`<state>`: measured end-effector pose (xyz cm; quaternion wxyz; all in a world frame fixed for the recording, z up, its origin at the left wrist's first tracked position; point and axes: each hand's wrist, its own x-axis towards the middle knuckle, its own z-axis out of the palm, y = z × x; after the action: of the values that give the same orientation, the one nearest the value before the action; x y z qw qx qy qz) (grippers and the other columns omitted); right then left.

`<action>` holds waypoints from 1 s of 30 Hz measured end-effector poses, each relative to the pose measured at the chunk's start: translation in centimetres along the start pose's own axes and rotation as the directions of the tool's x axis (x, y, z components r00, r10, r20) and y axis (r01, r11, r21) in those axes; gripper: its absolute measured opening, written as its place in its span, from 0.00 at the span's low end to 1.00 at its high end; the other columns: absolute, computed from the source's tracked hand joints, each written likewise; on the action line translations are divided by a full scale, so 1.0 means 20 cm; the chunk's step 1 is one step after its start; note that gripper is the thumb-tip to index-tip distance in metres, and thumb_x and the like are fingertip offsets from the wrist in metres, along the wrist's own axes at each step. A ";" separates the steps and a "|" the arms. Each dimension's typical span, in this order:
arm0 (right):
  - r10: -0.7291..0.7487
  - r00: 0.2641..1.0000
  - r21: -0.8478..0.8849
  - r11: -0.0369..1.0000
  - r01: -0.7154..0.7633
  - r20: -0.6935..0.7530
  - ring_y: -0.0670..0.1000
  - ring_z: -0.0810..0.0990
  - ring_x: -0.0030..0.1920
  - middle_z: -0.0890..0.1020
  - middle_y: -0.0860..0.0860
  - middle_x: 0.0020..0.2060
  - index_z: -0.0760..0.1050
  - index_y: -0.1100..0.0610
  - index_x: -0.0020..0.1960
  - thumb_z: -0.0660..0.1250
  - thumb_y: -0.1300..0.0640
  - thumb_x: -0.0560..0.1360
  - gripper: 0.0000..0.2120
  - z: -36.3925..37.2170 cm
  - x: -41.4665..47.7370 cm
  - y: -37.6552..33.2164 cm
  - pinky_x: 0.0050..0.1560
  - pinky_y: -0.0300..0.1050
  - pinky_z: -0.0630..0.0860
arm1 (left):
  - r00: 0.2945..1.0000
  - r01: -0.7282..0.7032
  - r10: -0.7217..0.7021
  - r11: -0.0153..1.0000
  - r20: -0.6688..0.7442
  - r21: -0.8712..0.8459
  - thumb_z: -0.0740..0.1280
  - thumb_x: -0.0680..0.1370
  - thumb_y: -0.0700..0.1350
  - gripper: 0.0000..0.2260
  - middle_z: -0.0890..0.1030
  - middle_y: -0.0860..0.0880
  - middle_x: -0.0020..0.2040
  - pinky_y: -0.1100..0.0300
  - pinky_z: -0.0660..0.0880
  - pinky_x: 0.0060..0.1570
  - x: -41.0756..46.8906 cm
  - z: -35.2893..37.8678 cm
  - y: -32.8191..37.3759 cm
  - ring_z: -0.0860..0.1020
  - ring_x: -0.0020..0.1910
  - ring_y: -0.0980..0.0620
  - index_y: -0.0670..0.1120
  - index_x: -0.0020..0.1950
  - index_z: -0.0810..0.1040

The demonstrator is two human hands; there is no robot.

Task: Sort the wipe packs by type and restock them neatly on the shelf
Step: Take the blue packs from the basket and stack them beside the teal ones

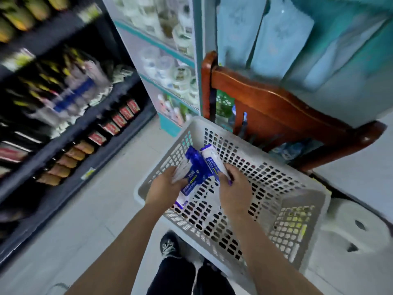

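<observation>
A grey perforated plastic basket point(297, 209) stands on the floor in front of me. Inside its near-left corner my left hand point(164, 188) grips a blue and white wipe pack point(194, 173) that points up and away. My right hand point(232, 188) grips a second, mostly white wipe pack point(211, 159) just to the right of the first. The two packs lie side by side and touch. The rest of the basket floor shows no other packs.
A dark shelf unit point(70, 133) with red boxes and brown packs runs along the left. A teal and white shelf point(168, 67) of tubs stands behind. A wooden chair point(276, 109) stacked with blue packages is at the right. My shoe point(170, 245) is below.
</observation>
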<state>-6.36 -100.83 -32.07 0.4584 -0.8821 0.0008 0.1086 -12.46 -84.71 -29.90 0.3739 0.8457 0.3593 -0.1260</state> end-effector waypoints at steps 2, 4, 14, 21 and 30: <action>-0.092 0.996 0.020 0.996 0.092 -0.008 0.52 0.79 0.56 0.82 0.52 0.57 0.77 0.58 0.64 0.67 0.59 0.78 0.15 0.03 -0.02 -0.14 0.50 0.37 0.69 | 0.998 0.007 -0.009 0.999 -0.063 -0.047 0.66 0.78 0.52 0.17 0.81 0.47 0.52 0.59 0.74 0.39 -0.05 -0.13 -0.02 0.79 0.43 0.49 0.49 0.65 0.72; -0.174 0.985 0.042 0.984 0.174 0.001 0.52 0.80 0.54 0.83 0.53 0.55 0.78 0.58 0.63 0.67 0.59 0.78 0.14 0.08 -0.05 -0.27 0.49 0.39 0.71 | 0.992 0.009 -0.020 0.996 -0.121 -0.090 0.65 0.79 0.50 0.12 0.81 0.47 0.49 0.59 0.71 0.36 -0.10 -0.27 -0.05 0.77 0.41 0.50 0.49 0.60 0.73; -0.598 0.801 0.046 0.801 0.597 0.003 0.59 0.81 0.42 0.84 0.56 0.43 0.81 0.60 0.53 0.71 0.66 0.72 0.10 0.58 -0.26 -0.95 0.41 0.51 0.78 | 0.915 0.092 -0.177 0.967 -0.363 -0.239 0.65 0.78 0.47 0.04 0.78 0.49 0.42 0.61 0.66 0.29 -0.28 -1.01 -0.48 0.74 0.34 0.55 0.48 0.50 0.72; -0.716 0.697 0.128 0.690 0.712 -0.020 0.54 0.76 0.40 0.84 0.55 0.40 0.81 0.59 0.53 0.65 0.59 0.72 0.12 1.06 -0.45 -1.46 0.39 0.44 0.68 | 0.832 0.084 -0.204 0.965 -0.516 -0.247 0.66 0.76 0.49 0.06 0.81 0.48 0.42 0.54 0.71 0.38 -0.35 -1.62 -0.92 0.78 0.40 0.46 0.48 0.49 0.76; -0.878 0.477 0.227 0.472 0.852 0.037 0.56 0.77 0.46 0.83 0.53 0.44 0.80 0.60 0.52 0.61 0.54 0.73 0.15 1.52 -0.54 -2.03 0.46 0.51 0.72 | 0.800 0.059 -0.163 0.979 -0.577 -0.194 0.66 0.78 0.50 0.06 0.80 0.51 0.40 0.59 0.70 0.32 -0.31 -2.33 -1.31 0.77 0.34 0.54 0.49 0.50 0.76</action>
<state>-18.70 -53.73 -14.02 0.5252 -0.7055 -0.4700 -0.0739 -37.74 -42.16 -9.05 0.3049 0.7861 0.5157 0.1517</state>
